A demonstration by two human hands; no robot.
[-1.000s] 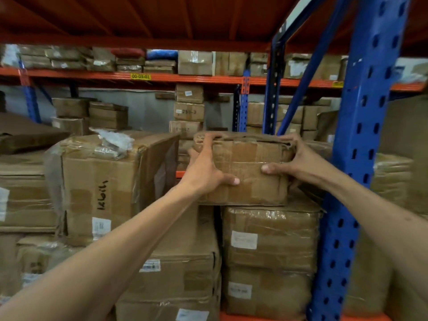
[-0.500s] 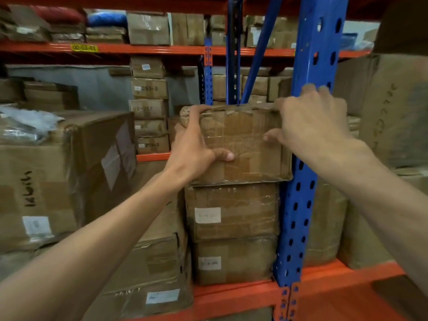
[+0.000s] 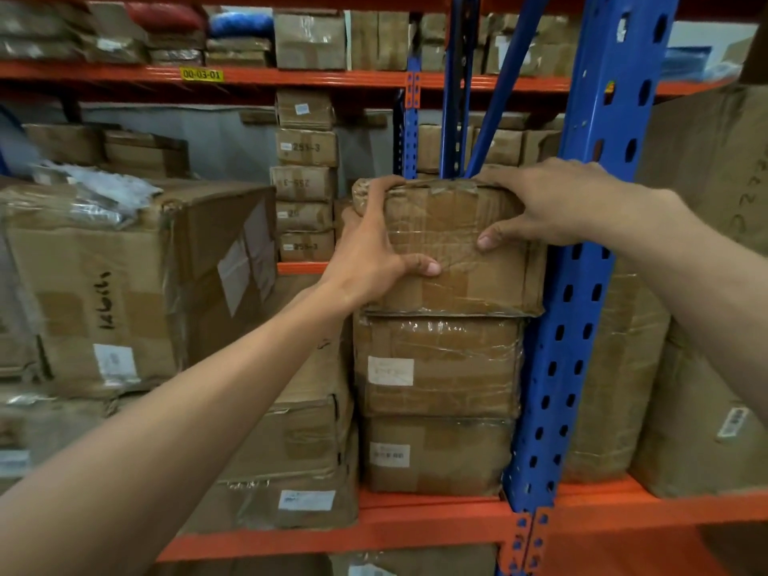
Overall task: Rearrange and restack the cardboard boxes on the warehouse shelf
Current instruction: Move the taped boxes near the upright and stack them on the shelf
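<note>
A tape-wrapped cardboard box (image 3: 457, 280) sits on top of a stack of two similar boxes (image 3: 436, 367) on the orange shelf (image 3: 415, 521). My left hand (image 3: 374, 251) grips the top box's left corner, fingers over its top edge and thumb on the front face. The right top corner is held by my right hand (image 3: 552, 201), thumb pressed on the front. The box's right edge overlaps the front of the blue upright post (image 3: 582, 284).
A big box marked with handwriting (image 3: 137, 284) stands at the left, plastic wrap on top. Flat boxes (image 3: 291, 442) lie beside the stack. Tall boxes (image 3: 706, 326) fill the bay right of the post. More labelled boxes (image 3: 305, 180) stand behind.
The view has dropped and shifted, so the stack and shelf beam now show in full. Both hands keep their hold; the top box has ended up resting on the stack against the post.
</note>
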